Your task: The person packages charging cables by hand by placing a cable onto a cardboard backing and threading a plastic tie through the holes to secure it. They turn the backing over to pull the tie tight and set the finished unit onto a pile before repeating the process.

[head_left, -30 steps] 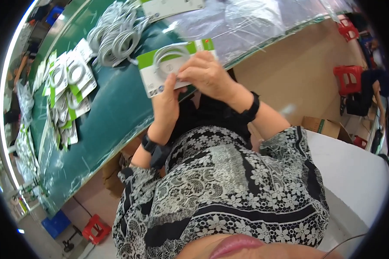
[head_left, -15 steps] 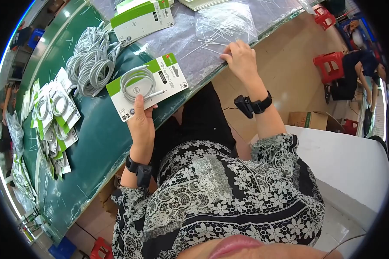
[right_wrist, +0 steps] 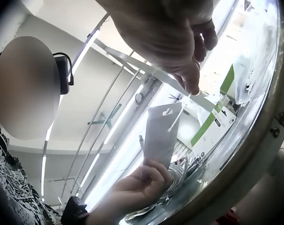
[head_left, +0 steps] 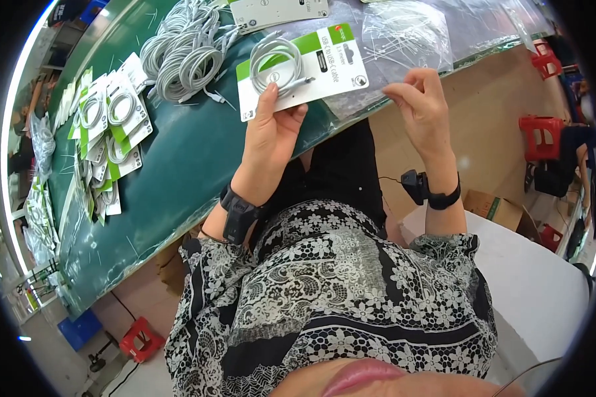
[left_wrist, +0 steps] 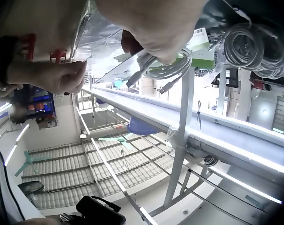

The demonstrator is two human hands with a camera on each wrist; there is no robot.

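Observation:
My left hand (head_left: 269, 147) holds a white-and-green cable card (head_left: 338, 63) over the table's edge, thumb on its front and fingers behind. A coiled grey USB-C cable (head_left: 297, 54) lies on the card's face under the thumb; the left wrist view shows its two plugs (left_wrist: 166, 86) free. To the right, apart from the card, my right hand (head_left: 425, 109) has thumb and forefinger together. A thin white cable tie (right_wrist: 175, 120) runs down from those fingertips in the right wrist view, across the card's grey back (right_wrist: 160, 136).
A heap of coiled grey cables (head_left: 182, 56) lies on the green table (head_left: 179, 145). Carded cables (head_left: 112, 126) are piled at left. More cards (head_left: 278, 12) stack at the back, beside a clear bag of white ties (head_left: 407, 33). A red stool (head_left: 542, 135) stands beyond the table.
From working together at the card, the right hand went out to the loose ties, then came back toward the card with a tie. The left hand keeps holding the card, now raised and tilted.

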